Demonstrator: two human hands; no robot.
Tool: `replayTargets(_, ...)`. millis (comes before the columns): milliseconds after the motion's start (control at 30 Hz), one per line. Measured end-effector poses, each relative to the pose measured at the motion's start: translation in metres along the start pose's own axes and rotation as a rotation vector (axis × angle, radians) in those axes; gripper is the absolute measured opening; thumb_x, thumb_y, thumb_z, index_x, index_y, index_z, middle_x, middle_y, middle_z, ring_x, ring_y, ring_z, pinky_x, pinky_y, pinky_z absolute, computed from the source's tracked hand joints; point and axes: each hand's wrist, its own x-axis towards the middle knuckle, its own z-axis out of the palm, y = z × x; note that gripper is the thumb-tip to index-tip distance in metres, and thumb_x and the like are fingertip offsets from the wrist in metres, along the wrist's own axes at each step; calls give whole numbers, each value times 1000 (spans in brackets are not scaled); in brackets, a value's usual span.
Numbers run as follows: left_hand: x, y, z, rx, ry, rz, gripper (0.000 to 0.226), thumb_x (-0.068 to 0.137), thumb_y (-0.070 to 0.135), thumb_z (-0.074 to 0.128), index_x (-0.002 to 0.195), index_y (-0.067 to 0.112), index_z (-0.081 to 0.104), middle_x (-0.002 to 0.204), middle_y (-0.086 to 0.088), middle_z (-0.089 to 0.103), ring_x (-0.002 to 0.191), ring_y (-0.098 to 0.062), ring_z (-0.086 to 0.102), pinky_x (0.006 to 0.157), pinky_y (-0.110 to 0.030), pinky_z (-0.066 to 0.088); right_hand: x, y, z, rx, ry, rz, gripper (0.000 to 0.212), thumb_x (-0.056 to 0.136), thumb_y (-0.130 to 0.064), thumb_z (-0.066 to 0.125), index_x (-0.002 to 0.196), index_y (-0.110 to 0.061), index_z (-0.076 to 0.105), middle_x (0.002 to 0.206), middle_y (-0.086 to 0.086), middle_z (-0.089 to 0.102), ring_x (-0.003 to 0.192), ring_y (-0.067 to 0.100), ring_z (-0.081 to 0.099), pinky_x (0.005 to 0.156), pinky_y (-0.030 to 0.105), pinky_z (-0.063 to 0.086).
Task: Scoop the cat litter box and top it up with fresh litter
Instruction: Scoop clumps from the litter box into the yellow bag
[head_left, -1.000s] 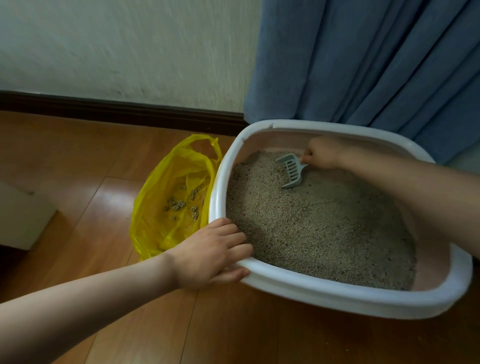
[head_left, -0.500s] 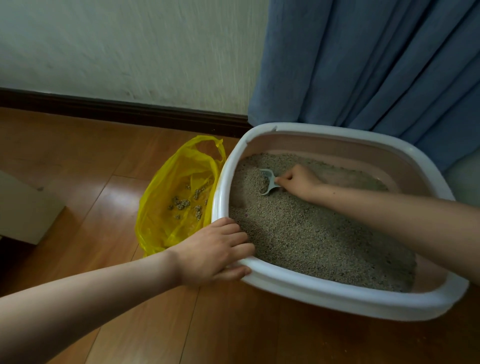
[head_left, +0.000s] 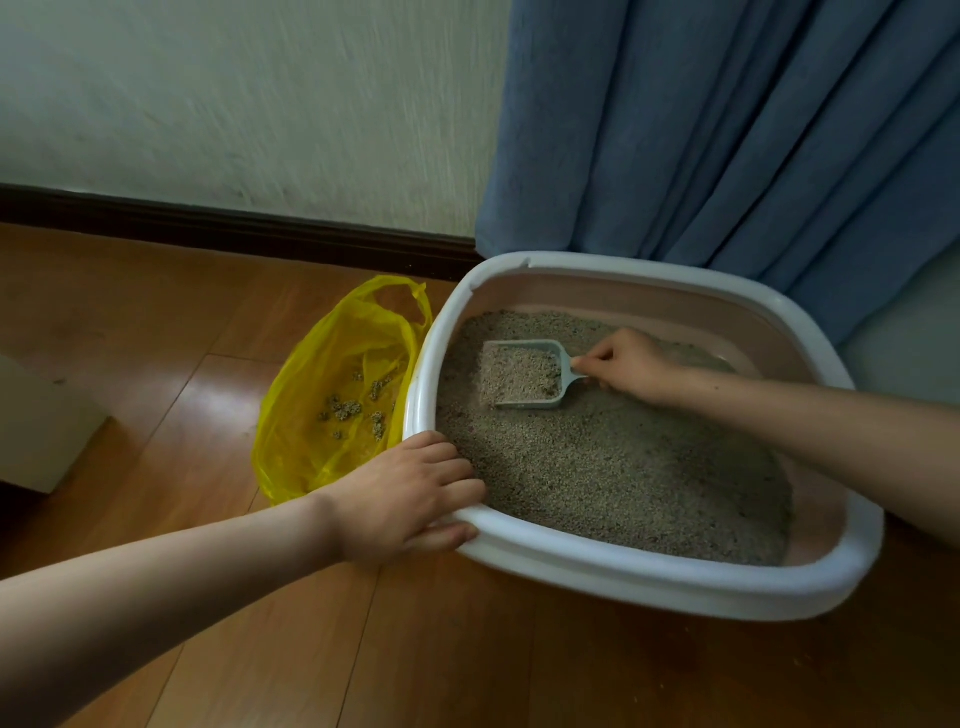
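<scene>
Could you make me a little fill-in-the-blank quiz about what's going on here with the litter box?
1. The right hand holds the scoop, which is loaded with ____.
2. The left hand grips the white ____ of the litter box.
3. The clumps already scooped out lie in a plastic bag coloured ____.
4. Behind the box hangs a ____ curtain.

Missing words: litter; rim; yellow; blue
</scene>
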Motion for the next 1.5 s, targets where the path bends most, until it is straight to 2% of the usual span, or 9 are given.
replayTargets(133,0,-1,2,5,8,4,24,100,45,44,96,22,50,88,2,54,84,-21,50,89,-33,37,-14,11,-11,-19,11,29,42,91,-36,61,71,0,66,56,6,44,47,16,35,50,27,32)
replayTargets(267,0,-1,4,6,7,5,25,100,45,43,97,22,51,88,3,54,84,-21,50,89,-33,37,-38,13,-14,-47,-133,-28,39,91,-34,61,56,-16,65,47,-1,41,48,25,48,55,39,43)
replayTargets(400,1,-2,4,13,9,2,25,100,46,42,97,22,51,88,3,54,83,-20,50,89,-33,36,-45,13,-22,6,-75,10,42,93,-32,58,76,5,67,45,-8,49,42,12,36,41,15,31)
replayTargets(500,1,-1,5,15,12,6,25,100,46,43,95,22,51,87,3,54,83,-21,50,88,-32,36,-46,12,-30,12,9,24,42,94,-29,57,72,6,63,38,-12,46,34,3,31,36,8,29)
replayTargets(700,0,-1,4,12,20,3,24,100,46,43,95,23,50,86,3,53,82,-19,49,88,-32,35,-61,3,-14,-7,-210,-10,26,92,-31,59,80,-14,73,50,-1,47,41,11,32,39,18,28)
replayTargets(867,1,-1,3,19,14,0,28,100,46,42,94,21,53,85,3,53,82,-20,49,89,-32,35,-51,5,-27,50,-15,31,33,93,-30,57,67,-10,65,46,-3,48,37,8,35,41,21,32)
replayTargets(1033,1,0,3,9,10,-2,27,100,46,42,94,21,53,86,2,53,82,-21,49,89,-32,35,-58,-1,-21,-33,-209,-41,27,93,-33,58,81,-15,73,50,-4,47,41,9,33,40,20,28)
replayTargets(1367,1,0,3,15,9,-6,29,100,46,42,94,20,54,85,2,53,82,-21,50,88,-32,35,-53,1,-20,-23,-138,-8,37,93,-33,58,83,1,70,53,2,44,42,10,32,40,19,28)
replayTargets(1500,1,0,4,15,14,2,27,100,46,43,94,21,53,85,2,53,82,-21,49,88,-32,35,-55,1,-20,-47,-155,-10,34,93,-34,58,85,-5,73,50,-1,41,41,10,29,39,19,26)
